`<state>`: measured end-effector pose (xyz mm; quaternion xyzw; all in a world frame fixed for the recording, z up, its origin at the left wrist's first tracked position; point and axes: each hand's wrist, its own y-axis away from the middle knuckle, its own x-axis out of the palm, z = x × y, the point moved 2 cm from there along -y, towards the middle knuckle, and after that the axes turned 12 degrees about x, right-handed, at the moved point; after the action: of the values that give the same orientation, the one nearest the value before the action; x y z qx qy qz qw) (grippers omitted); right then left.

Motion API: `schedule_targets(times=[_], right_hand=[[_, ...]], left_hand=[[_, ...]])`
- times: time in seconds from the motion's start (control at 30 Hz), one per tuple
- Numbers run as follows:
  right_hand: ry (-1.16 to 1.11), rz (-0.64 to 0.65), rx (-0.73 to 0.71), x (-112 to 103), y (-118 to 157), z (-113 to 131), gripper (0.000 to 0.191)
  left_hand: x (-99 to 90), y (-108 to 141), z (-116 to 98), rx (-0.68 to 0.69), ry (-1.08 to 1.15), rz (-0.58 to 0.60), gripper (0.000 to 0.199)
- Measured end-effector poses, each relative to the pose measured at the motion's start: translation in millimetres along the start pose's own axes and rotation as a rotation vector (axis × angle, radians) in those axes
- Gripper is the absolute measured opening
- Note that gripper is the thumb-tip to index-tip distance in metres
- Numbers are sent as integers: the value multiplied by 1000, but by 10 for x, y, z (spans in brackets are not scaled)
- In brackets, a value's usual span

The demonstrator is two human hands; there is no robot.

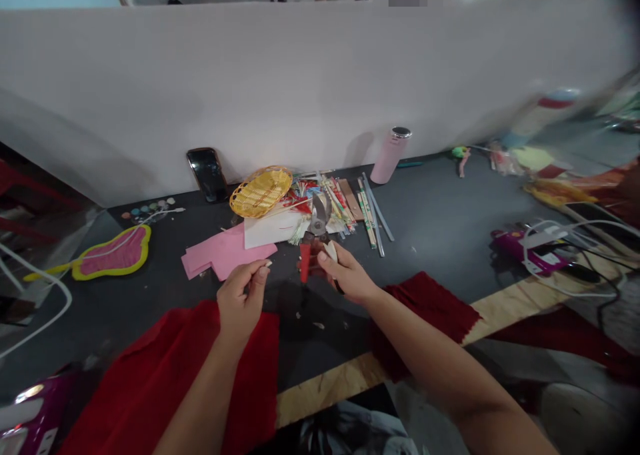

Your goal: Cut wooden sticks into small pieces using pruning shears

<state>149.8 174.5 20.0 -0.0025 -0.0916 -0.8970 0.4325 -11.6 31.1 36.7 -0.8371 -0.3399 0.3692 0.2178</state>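
My right hand (pixel 347 273) is wrapped round the handles of a pair of red-handled pruning shears (pixel 319 223), whose metal blades point away from me. My left hand (pixel 243 295) pinches a tiny pale piece (pixel 269 263) between thumb and fingertips, a little left of the shears. Pink paper (pixel 235 251) and a white sheet (pixel 260 233) lie beyond my left hand. Behind the blades is a pile of colourful paper-wrapped sticks (pixel 341 201). Red cloth (pixel 165 355) lies under my left forearm, and another red cloth (pixel 433 305) is beside my right forearm.
A yellow basket (pixel 261 192), a phone (pixel 208 175) and a pink bottle (pixel 391 155) stand near the grey partition (pixel 300 75). Pale strips (pixel 381 208) lie right of the sticks. Purple devices with cables (pixel 533 249) are at right, another purple device (pixel 37 411) at lower left.
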Motion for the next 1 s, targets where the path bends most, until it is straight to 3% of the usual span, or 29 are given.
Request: schedule_targets(times=[0.1, 0.2, 0.3, 0.47, 0.6, 0.83, 0.93, 1.0], right_hand=[[-203, 249, 99, 35, 32, -4, 43], [-164, 329, 65, 42, 91, 53, 49], [102, 190, -89, 9, 124, 133, 50], [816, -156, -390, -9, 77, 162, 50], [1002, -241, -405, 27, 42, 94, 52], [691, -231, -352, 11, 49, 84, 36], [392, -199, -272, -36, 21, 64, 36], [142, -104, -159, -51, 11, 44, 39]], left_hand=[[18, -3, -14, 41, -31, -13, 16], [28, 13, -1, -7, -10, -42, 17], [24, 29, 14, -54, 18, -85, 17], [10, 21, -4, -121, 40, -105, 17], [8, 13, -13, -156, 93, -115, 18], [11, 19, -7, -153, 65, -62, 18], [7, 13, -23, -136, 70, -63, 19], [8, 10, -30, -131, 71, -59, 19]])
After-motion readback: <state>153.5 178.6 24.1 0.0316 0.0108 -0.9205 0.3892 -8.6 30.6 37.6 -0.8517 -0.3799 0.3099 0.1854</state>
